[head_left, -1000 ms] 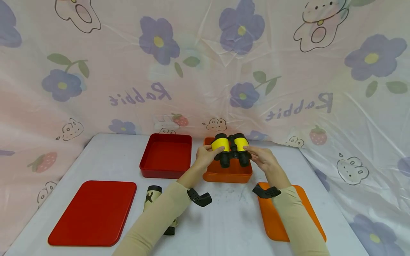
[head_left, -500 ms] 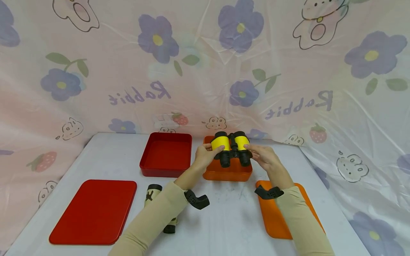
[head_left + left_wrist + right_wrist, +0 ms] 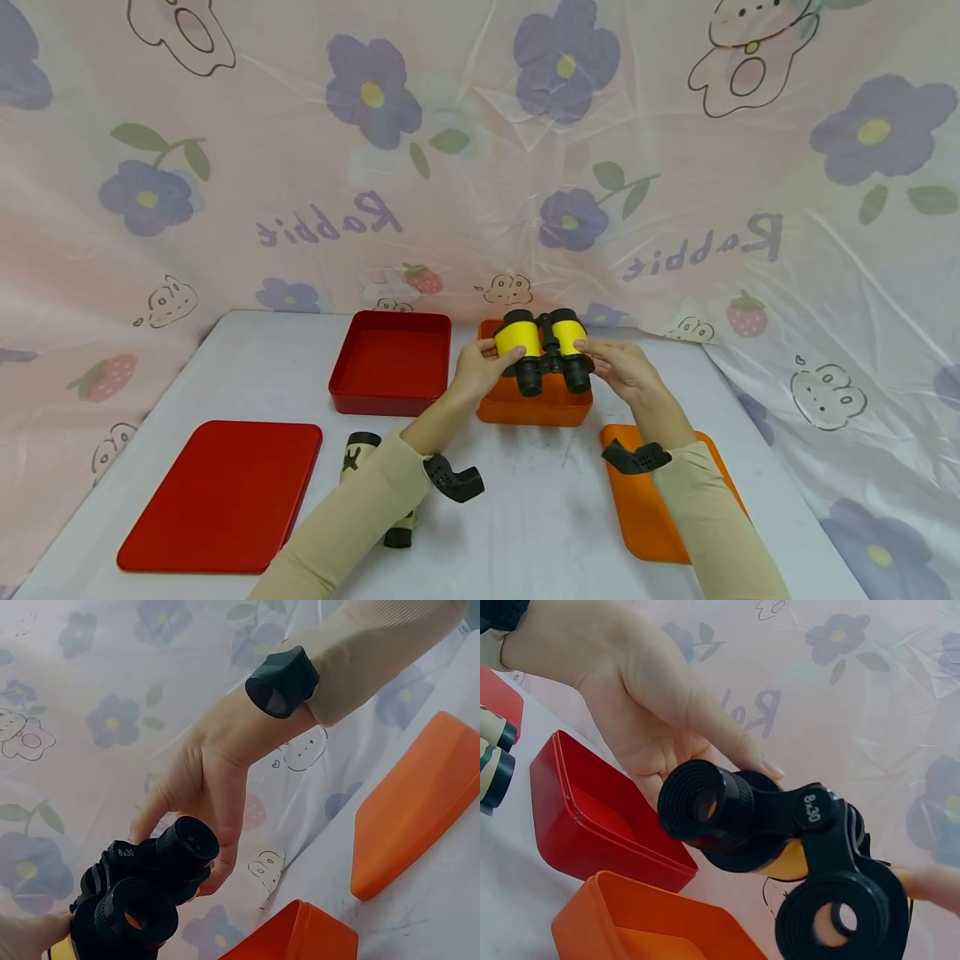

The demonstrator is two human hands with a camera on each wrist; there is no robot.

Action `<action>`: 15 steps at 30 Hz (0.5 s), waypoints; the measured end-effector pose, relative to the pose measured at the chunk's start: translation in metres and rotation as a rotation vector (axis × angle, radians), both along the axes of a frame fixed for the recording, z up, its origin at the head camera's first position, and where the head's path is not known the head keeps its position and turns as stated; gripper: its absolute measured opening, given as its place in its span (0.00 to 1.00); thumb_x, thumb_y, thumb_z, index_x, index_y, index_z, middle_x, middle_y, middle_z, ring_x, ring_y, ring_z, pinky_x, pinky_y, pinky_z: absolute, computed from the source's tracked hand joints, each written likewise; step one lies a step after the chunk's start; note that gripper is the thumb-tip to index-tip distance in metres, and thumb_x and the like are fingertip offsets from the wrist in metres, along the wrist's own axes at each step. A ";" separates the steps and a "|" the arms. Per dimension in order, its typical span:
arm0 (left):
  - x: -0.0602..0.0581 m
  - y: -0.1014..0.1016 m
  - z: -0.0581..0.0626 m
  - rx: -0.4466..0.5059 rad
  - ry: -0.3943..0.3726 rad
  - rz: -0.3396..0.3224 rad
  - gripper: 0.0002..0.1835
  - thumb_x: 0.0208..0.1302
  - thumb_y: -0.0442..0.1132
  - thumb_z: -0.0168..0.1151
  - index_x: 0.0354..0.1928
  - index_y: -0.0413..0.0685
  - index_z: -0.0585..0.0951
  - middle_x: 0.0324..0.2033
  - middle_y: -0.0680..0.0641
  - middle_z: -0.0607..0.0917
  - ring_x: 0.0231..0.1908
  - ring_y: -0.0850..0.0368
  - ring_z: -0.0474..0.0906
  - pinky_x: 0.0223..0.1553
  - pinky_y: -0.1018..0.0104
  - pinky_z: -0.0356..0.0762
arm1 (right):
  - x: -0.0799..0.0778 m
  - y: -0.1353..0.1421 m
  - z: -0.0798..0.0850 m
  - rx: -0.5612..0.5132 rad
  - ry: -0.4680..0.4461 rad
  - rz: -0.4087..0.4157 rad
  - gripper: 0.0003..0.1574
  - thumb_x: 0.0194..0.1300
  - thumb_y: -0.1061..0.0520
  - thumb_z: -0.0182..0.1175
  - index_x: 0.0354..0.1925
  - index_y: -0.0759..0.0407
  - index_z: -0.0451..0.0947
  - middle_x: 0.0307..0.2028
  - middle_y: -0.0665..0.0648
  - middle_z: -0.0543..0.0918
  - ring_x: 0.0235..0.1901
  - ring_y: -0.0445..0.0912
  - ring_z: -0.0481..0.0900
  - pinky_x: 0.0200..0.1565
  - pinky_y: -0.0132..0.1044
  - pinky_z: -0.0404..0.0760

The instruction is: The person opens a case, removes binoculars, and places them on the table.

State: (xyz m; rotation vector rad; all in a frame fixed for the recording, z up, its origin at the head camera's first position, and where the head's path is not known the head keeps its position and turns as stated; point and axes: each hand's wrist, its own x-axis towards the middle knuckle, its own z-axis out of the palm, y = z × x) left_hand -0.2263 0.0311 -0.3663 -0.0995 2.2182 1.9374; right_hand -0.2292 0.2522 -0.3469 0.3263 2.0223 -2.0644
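Black and yellow binoculars are held up over the orange box, eyepieces facing back towards the head camera. My left hand grips the left barrel, thumb on the yellow band. On the other barrel, my right hand pinches with thumb and fingers. In the left wrist view, "8x30" is printed on the black hinge of the binoculars. The right wrist view has both eyepieces of the binoculars in front, with the orange box below. The far side of the barrels is hidden.
A red box stands left of the orange one. Its red lid lies at the front left, and an orange lid is partly under the right forearm. Camouflage-patterned binoculars lie beneath the left forearm. A printed curtain hangs behind the table.
Both wrists have spread slightly outward, the left one to the left and the right one to the right. The binoculars stay almost in place over the orange box, held by both hands throughout.
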 end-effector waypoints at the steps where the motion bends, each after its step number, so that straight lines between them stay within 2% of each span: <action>1: 0.000 0.000 0.000 0.000 0.002 -0.002 0.38 0.62 0.52 0.65 0.66 0.35 0.66 0.60 0.37 0.76 0.61 0.43 0.74 0.66 0.54 0.73 | 0.001 0.000 0.000 0.005 0.000 0.005 0.43 0.67 0.56 0.57 0.70 0.74 0.51 0.74 0.67 0.52 0.39 0.33 0.76 0.42 0.18 0.77; 9: 0.003 -0.004 0.000 -0.013 0.018 -0.016 0.36 0.61 0.52 0.65 0.65 0.36 0.69 0.59 0.38 0.77 0.59 0.44 0.75 0.63 0.55 0.76 | 0.003 0.000 0.002 0.015 -0.011 0.024 0.44 0.68 0.55 0.56 0.71 0.74 0.49 0.75 0.66 0.49 0.50 0.40 0.71 0.43 0.18 0.76; 15: 0.006 -0.007 0.002 -0.012 0.025 -0.040 0.37 0.62 0.51 0.65 0.66 0.36 0.67 0.61 0.38 0.76 0.60 0.44 0.74 0.63 0.54 0.75 | 0.007 0.001 0.005 0.011 -0.008 0.035 0.44 0.68 0.55 0.56 0.71 0.74 0.49 0.75 0.66 0.48 0.48 0.38 0.72 0.43 0.19 0.77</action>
